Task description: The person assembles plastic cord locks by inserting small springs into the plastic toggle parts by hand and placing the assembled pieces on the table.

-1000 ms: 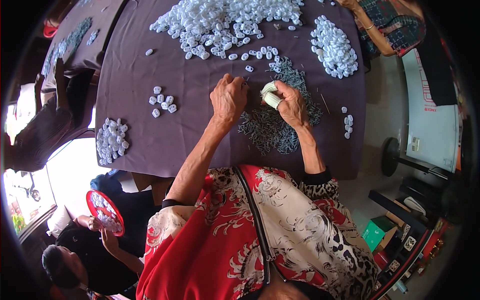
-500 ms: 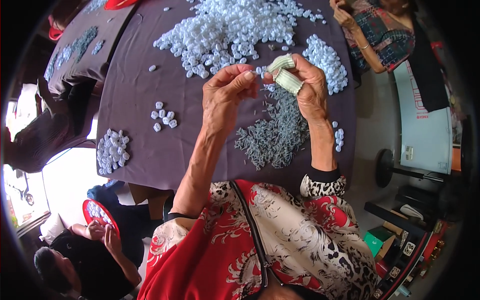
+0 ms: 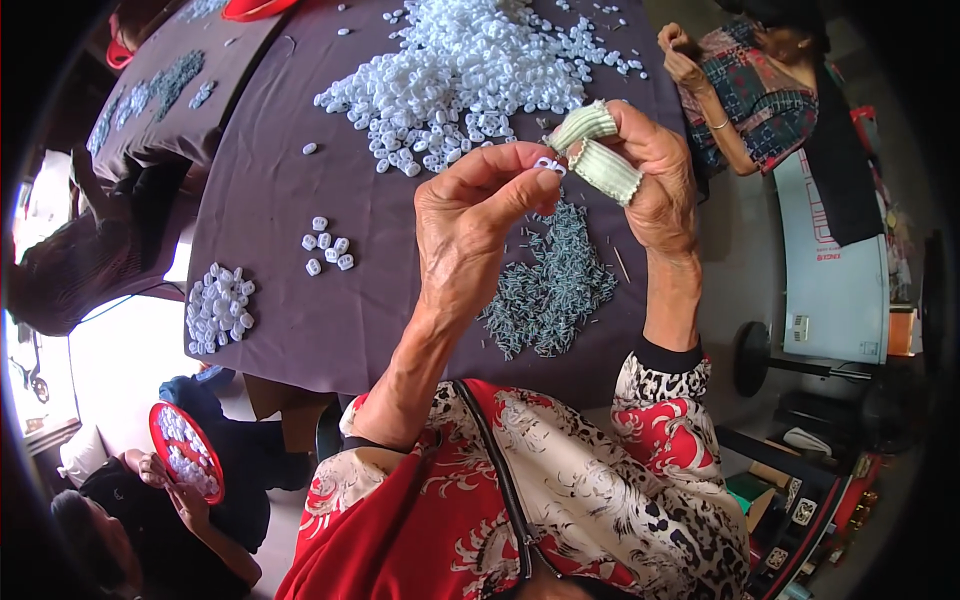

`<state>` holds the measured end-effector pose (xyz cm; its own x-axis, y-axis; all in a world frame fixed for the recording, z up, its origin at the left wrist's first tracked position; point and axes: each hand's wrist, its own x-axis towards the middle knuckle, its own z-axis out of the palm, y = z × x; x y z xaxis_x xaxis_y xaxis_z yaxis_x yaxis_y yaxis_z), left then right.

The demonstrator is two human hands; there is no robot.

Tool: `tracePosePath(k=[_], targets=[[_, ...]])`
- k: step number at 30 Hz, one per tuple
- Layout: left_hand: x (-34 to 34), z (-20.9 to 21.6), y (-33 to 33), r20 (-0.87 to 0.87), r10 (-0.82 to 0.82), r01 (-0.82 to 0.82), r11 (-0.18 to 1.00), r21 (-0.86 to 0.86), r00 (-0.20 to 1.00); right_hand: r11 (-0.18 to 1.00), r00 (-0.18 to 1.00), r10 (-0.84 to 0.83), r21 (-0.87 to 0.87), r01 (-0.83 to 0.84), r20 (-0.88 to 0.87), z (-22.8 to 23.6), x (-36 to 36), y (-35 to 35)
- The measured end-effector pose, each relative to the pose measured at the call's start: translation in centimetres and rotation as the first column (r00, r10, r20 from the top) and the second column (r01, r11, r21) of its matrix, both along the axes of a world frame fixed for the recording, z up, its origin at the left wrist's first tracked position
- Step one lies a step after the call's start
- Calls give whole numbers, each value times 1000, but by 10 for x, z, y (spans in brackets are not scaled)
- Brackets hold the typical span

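Note:
My left hand (image 3: 465,220) is closed, pinching a small white plastic piece (image 3: 550,166) with holes between thumb and forefinger. Right beside it is my right hand (image 3: 665,185), closed, with pale green ribbed finger covers (image 3: 606,170) on its thumb and forefinger. Its fingertips meet the white piece, but anything pinched between them is too small to make out. Below both hands lies a heap of small grey pins (image 3: 550,295). Beyond them spreads a large pile of similar white pieces (image 3: 470,80).
On the left of the dark tablecloth (image 3: 400,340) sit a small group of white pieces (image 3: 328,243) and a bigger cluster (image 3: 220,308). A person at lower left has a red tray (image 3: 208,440). Another person (image 3: 750,100) sits at the far right.
Both hands have shifted slightly right, and the white piece now shows more clearly at the fingertips. My right hand now covers the place where a side pile of white pieces showed.

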<state>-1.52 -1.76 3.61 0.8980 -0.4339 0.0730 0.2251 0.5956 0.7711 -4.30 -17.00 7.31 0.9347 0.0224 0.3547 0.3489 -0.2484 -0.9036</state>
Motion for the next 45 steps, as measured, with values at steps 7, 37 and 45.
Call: tracePosePath(k=[7,37,45], targets=[[-1,2,6,-2,27,-27,1000,1,1000,999,999,35,-27,-36,-32,0,0,1],[-3,-2,6,-10,55,-52,985,166,998,948,1000,27,-316,-26,-3,-4,-6,0],[10,-14,4,-79,-18,20,1000,24,997,996,997,-63,-67,60,-42,-19,0,5]])
